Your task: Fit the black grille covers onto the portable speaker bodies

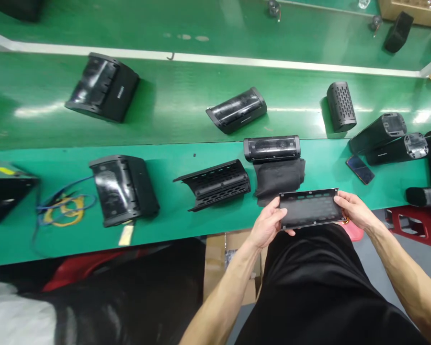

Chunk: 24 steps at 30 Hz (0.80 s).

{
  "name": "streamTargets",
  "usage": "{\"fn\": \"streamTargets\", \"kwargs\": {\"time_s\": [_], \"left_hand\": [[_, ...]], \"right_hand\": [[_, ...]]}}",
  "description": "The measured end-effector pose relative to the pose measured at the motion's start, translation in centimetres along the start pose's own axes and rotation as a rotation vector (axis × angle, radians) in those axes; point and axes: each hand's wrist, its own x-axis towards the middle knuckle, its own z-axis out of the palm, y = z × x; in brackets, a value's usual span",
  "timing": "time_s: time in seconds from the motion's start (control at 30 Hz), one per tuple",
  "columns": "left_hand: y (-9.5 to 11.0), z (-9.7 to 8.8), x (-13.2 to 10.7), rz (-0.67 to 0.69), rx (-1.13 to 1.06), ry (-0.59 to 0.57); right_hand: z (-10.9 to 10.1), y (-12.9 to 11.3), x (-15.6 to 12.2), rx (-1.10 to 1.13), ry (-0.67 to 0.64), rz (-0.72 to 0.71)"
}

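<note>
A black rectangular perforated panel [311,209] is held level above my lap, at the table's front edge. My left hand [269,221] grips its left end, thumb on top and fingers beneath. Its right end is pinched by my right hand [354,208], near the upper corner. Just beyond the panel lies a black cloth-like sheet [278,179]. Behind that sheet rests a black speaker-like housing [272,148] with a glossy mesh face. To the left, curved slotted black shells [219,184] lie with their hollow side up.
Black housings [120,189] stand along the green table [187,225], one by blue and yellow cables [66,208]. Others [237,110] sit on the rear strip. A phone [360,169] lies by upright housings [379,132] at right. Below are a cardboard box [214,268] and a red stool [416,225]. Another person's dark-clothed leg [136,297] is at left.
</note>
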Motion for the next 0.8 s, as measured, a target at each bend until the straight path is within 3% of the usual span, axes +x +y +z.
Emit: {"fn": "streamTargets", "kwargs": {"time_s": [0.2, 0.43, 0.8], "left_hand": [[0.1, 1.0, -0.1, 0.032, -0.014, 0.033], [0.4, 3.3, 0.6, 0.064, -0.05, 0.038], [-0.1, 6.6, 0.8, 0.145, 0.0, 0.104]], "right_hand": [[-0.9, -0.8, 0.4, -0.008, -0.022, -0.008], [-3.6, -2.0, 2.2, -0.02, -0.137, -0.019], [-6.5, -1.9, 4.8, 0.022, -0.266, -0.041]]}}
